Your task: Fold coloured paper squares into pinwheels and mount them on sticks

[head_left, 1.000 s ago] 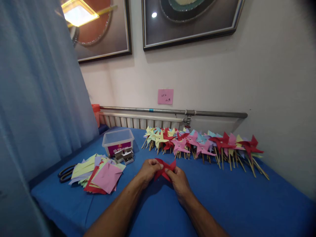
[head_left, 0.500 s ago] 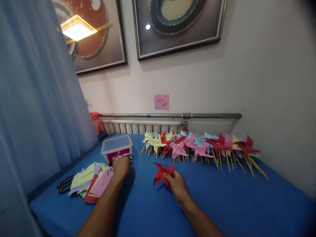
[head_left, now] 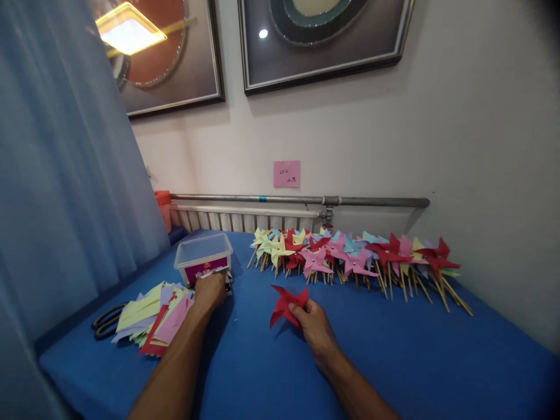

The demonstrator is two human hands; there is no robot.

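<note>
My right hand pinches a red paper pinwheel between thumb and fingers, with no stick visible on it. It is held just above the blue-covered table. Further left, my left hand reaches down at a small silvery and dark item, whose kind I cannot make out, in front of a clear plastic tub with a purple label. The fingers of that hand are hidden behind its back. Beside the left forearm lies a pile of coloured paper pieces.
Finished pinwheels on sticks lie in a long row along the back. Black-handled scissors rest partly under the paper pile. A blue curtain hangs at the left. A pipe and radiator run along the wall.
The camera view has tilted down slightly. My left hand stays by the small item, shifted a little in view, and my right hand keeps the red pinwheel in nearly the same place.
</note>
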